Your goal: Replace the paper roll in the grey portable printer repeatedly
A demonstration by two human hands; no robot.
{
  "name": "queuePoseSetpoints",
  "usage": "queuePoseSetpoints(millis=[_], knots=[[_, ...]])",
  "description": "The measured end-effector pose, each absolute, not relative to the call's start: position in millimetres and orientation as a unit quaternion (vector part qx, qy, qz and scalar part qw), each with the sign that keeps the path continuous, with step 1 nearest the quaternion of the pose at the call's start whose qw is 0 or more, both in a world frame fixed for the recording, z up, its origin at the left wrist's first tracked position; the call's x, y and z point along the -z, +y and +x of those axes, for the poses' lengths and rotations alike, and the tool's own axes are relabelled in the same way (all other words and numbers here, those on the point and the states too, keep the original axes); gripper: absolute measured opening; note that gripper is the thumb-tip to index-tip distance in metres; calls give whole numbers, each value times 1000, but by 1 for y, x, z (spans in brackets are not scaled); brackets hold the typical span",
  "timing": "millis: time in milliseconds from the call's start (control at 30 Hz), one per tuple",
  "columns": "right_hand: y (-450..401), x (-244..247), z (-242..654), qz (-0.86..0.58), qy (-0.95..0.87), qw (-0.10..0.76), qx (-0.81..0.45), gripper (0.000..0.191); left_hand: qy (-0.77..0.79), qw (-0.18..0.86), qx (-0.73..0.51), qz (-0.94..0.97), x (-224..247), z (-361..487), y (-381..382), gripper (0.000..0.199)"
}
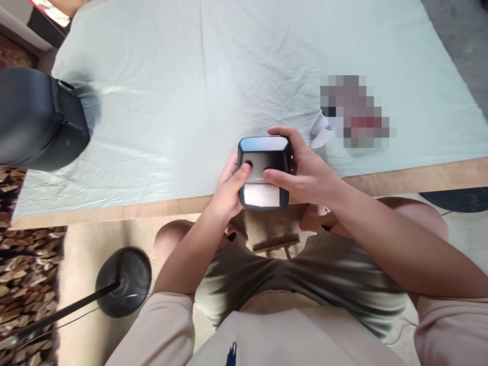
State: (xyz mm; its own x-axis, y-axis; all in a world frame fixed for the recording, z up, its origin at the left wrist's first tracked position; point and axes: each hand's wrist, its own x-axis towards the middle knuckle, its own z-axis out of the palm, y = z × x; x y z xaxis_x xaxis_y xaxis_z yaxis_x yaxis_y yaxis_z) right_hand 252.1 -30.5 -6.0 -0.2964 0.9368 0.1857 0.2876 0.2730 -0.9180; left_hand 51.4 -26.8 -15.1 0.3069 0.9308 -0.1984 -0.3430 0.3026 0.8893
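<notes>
You have the black device point(264, 160) between your hands just above the table's near edge — your left hand point(231, 188) and right hand point(305, 165) grip its sides, thumbs resting on its face. Right of it, a white object point(322, 131) lies on the pale green cloth point(183, 112) beside a pixelated patch — and a dark case point(41, 119) stands at the far left.

Covered almost entirely by a pale blue-green cloth point(229, 66), wrinkled and creased, with a bare tan strip along the near edge of the table point(183, 206). On the cloth at the left, a dark zipped case point(41, 119), cut off by the view's edge. On the right, a white curled piece point(321, 129) beside a pixelated item point(356, 109), unidentifiable.
</notes>
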Motion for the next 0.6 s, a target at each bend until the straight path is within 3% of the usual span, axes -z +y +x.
queuePoseSetpoints(millis=[100, 467, 600], knots=[[-31, -2, 259, -476, -717, 385, -333, 69, 412, 715, -446, 347, 17, 55, -25, 76], [-40, -26, 269, -427, -789, 338, -286, 73, 434, 684, -481, 337, 20, 53, -22, 42], [-46, -33, 272, -471, -785, 361, -176, 54, 418, 722, -437, 336, 19, 52, -22, 58]])
